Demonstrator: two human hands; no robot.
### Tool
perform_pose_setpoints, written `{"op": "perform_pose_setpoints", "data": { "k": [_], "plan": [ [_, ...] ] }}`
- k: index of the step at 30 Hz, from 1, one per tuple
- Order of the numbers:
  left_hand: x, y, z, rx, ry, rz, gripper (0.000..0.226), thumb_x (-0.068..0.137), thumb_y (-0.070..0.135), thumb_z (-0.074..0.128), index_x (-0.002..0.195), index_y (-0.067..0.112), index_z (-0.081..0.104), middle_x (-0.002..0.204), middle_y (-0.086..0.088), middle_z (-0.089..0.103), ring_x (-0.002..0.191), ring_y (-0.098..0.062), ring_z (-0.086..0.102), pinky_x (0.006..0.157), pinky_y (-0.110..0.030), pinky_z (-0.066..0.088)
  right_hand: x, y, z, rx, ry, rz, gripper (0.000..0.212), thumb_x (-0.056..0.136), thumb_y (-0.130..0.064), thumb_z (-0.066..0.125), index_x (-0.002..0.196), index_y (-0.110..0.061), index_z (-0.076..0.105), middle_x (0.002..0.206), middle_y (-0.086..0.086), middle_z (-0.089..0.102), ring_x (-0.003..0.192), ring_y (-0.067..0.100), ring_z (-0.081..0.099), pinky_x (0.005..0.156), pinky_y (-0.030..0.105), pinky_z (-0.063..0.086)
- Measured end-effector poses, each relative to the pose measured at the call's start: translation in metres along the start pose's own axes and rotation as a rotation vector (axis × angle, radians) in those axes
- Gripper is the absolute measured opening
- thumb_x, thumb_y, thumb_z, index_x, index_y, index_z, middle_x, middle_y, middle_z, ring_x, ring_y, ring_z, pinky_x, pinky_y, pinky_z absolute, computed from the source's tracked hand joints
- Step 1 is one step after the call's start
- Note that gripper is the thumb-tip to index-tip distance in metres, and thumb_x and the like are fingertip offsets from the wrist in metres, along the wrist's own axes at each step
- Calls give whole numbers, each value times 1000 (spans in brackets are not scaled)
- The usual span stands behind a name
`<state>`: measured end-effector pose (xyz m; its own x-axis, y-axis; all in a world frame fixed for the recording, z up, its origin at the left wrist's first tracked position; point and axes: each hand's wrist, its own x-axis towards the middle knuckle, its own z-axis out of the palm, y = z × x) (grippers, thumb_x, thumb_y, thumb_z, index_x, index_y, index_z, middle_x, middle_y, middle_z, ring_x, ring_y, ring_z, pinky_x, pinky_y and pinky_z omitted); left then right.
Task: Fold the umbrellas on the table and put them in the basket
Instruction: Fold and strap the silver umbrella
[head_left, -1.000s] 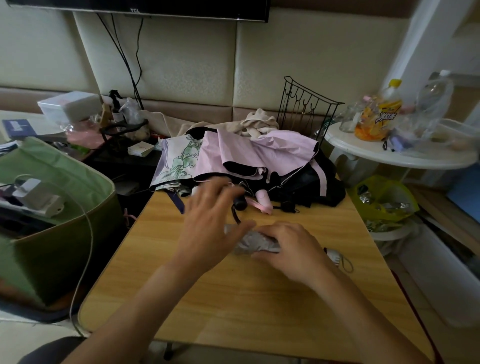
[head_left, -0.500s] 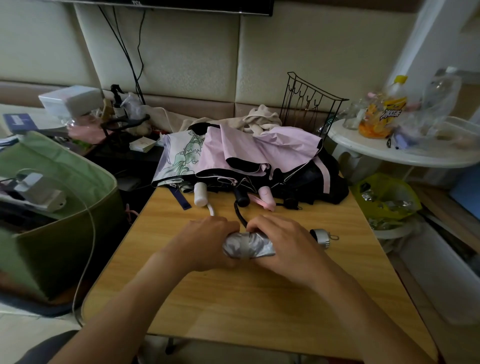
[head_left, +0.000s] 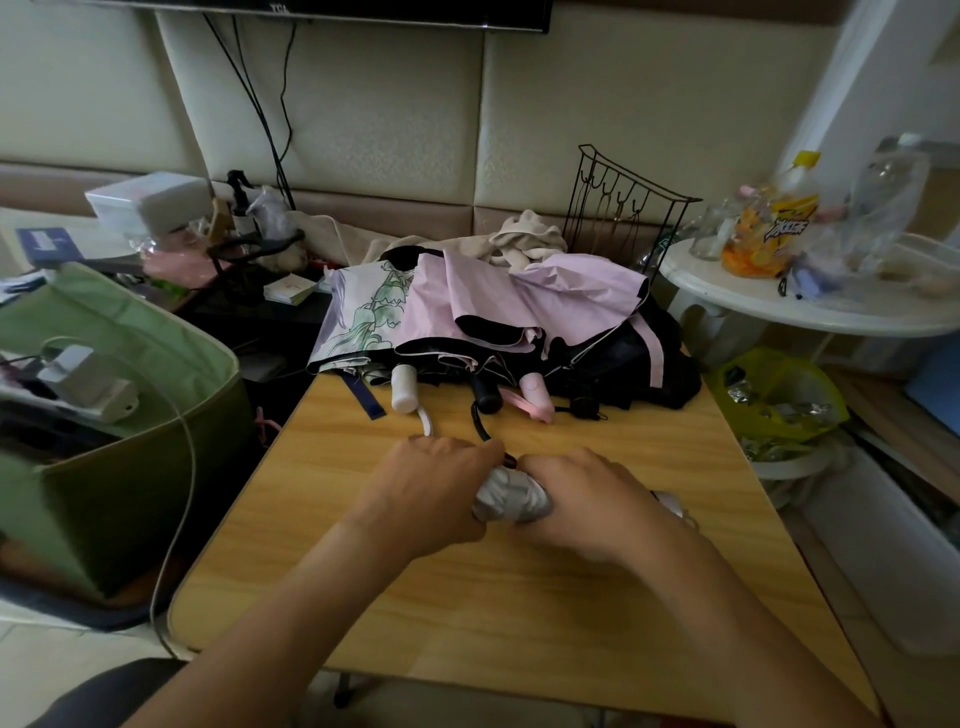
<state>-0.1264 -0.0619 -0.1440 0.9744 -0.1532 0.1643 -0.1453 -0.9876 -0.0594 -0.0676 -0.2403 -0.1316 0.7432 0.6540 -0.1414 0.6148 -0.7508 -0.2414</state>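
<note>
Silver umbrella (head_left: 511, 500) rolled tight mid-worktop (head_left: 519, 613), clamped between left hand (head_left: 434, 491) and right hand (head_left: 587, 501), each grip curled round it. Could unroll if either grip slackens before strapping; green basket (head_left: 130, 467) well apart, left.
</note>
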Motion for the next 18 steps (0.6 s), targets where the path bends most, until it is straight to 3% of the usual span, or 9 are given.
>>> {"op": "perform_pose_setpoints", "data": {
  "k": [3, 6, 12, 15, 18],
  "plan": [
    [3, -5, -1, -50, -78, -31, 29, 81, 40, 64, 104, 28, 52, 84, 11, 54, 74, -15, 52, 67, -30, 46, 3, -2, 6, -147, 141, -6, 19, 90, -28, 67, 104, -30, 54, 96, -4, 62, 86, 23, 61, 66, 34, 39],
    [4, -9, 2, -104, -129, -59, 31, 78, 46, 64, 103, 28, 57, 85, 10, 60, 80, -16, 61, 65, -29, 46, 3, 0, 12, -231, 222, -29, 22, 91, -18, 67, 107, -26, 54, 98, -4, 63, 88, 22, 63, 67, 33, 37],
    [3, -32, 5, -40, -224, -122, 34, 78, 52, 65, 107, 36, 59, 100, 9, 68, 94, -18, 66, 75, -30, 50, 3, 31, 2, -152, 63, 63, 22, 82, -26, 75, 93, -29, 56, 89, -9, 60, 80, 16, 59, 63, 32, 40],
    [4, -33, 9, -47, -193, -112, 37, 77, 50, 67, 109, 35, 58, 101, 8, 68, 95, -19, 66, 77, -32, 52, 2, 38, 2, -97, 38, 55, 22, 81, -26, 75, 90, -30, 56, 84, -10, 59, 76, 12, 57, 57, 28, 36],
    [-2, -44, 14, -125, -335, -88, 70, 77, 64, 71, 136, 38, 45, 128, 13, 54, 121, -13, 54, 99, -35, 44, 5, 33, 5, -134, 43, 34, 20, 81, -26, 74, 92, -29, 57, 85, -10, 57, 78, 15, 57, 61, 31, 38]
  ]
}}
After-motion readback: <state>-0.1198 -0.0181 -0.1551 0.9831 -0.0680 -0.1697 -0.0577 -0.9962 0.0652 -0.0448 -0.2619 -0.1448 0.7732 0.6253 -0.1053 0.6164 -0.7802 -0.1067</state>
